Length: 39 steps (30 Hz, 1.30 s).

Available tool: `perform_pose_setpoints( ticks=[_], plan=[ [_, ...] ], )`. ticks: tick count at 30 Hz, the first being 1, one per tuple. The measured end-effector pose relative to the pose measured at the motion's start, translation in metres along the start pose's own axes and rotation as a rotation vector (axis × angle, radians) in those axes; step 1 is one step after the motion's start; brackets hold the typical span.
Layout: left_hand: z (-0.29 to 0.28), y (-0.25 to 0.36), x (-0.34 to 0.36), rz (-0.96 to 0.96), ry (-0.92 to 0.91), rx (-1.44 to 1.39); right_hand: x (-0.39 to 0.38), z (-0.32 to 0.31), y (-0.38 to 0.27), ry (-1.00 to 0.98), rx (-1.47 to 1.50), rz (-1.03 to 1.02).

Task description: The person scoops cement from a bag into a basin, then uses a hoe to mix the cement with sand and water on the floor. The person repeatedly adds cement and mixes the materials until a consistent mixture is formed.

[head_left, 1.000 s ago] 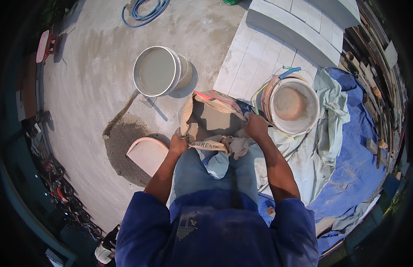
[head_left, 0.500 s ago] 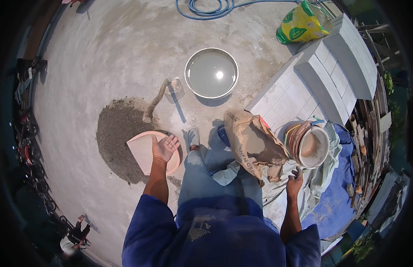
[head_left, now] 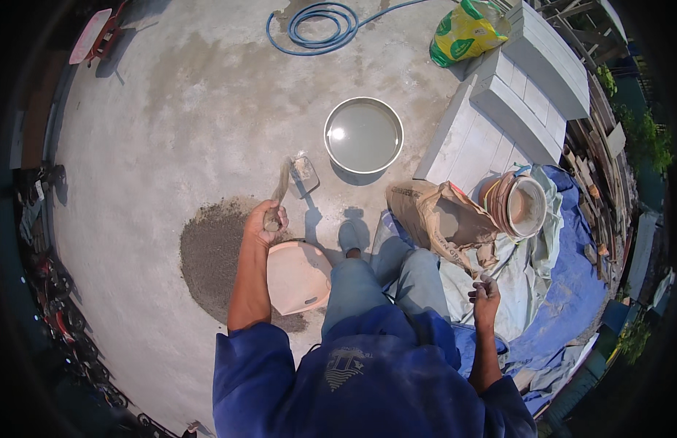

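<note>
Hoe handle point(head_left: 283, 182) slants forward-right, left hand point(head_left: 265, 218) wrapped round its near end, right hand point(head_left: 486, 293) loosely half-curled.

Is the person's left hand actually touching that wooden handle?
Touching: the head view shows the left hand with its fingers curled around the wooden handle, near the end closest to the person.

1 blue hose point(head_left: 309, 54) lies coiled on concrete point(head_left: 156, 109). 1 green-and-yellow sack point(head_left: 468, 36) sits beside pale blocks point(head_left: 524, 84). Timber point(head_left: 607, 193) lies piled beside 1 blue tarpaulin point(head_left: 565, 281).
</note>
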<state>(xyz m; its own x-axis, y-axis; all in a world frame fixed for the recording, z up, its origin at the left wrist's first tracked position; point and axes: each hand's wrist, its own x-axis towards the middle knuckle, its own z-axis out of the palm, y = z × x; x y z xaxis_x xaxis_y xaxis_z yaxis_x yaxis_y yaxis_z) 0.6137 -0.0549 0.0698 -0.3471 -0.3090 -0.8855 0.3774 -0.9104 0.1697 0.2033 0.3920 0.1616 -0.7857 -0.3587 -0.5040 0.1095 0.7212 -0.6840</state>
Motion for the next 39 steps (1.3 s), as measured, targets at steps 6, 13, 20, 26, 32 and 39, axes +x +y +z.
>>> perform_pose_setpoints(
  ticks=[6,13,20,26,32,39],
  plan=[
    [0.011,-0.014,-0.181,0.137,-0.023,0.368,-0.012,0.164,-0.113,-0.535,0.301,0.167],
    [0.084,0.010,-0.304,0.218,-0.073,0.642,0.025,0.369,-0.272,-1.113,0.667,0.429],
    [0.120,0.041,-0.346,0.045,0.070,1.253,0.117,0.435,-0.396,-0.849,1.191,0.584],
    [0.062,0.153,-0.232,-0.007,0.121,1.877,0.137,0.357,-0.361,-0.535,1.495,0.611],
    [0.121,0.250,-0.022,0.391,-0.416,2.342,0.104,0.279,-0.267,-0.153,1.848,0.275],
    [0.254,0.205,0.135,0.644,-1.084,2.718,0.067,0.246,-0.193,0.468,2.067,-0.006]
  ],
)
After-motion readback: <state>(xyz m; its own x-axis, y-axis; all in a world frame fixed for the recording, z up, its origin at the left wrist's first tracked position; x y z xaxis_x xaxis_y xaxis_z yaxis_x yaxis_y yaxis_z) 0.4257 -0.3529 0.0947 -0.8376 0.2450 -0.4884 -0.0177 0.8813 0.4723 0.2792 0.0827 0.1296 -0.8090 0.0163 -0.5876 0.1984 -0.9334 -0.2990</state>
